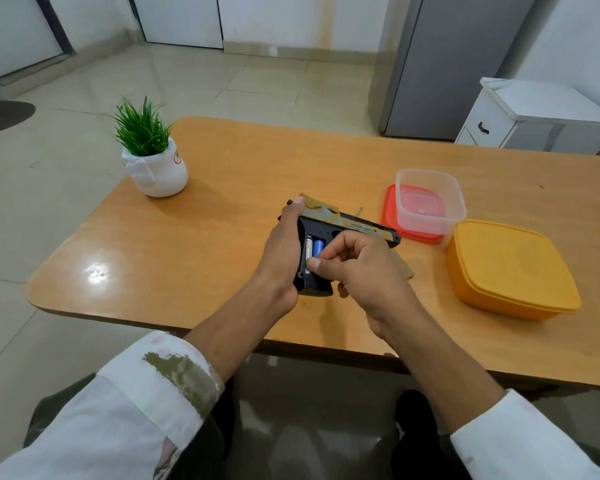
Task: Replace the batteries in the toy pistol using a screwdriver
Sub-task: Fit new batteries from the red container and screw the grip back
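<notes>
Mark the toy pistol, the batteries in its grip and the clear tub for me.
toy pistol (357, 226): head view, on the gold slide.
batteries (318, 247): head view, on the blue cell in the open grip.
clear tub (426, 172): head view, on its far rim.

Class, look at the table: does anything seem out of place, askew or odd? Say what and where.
The toy pistol has its battery bay uncovered, batteries showing, as the task requires. The clear tub sits off-centre on a red lid rather than under it. Nothing spilled or damaged.
</notes>
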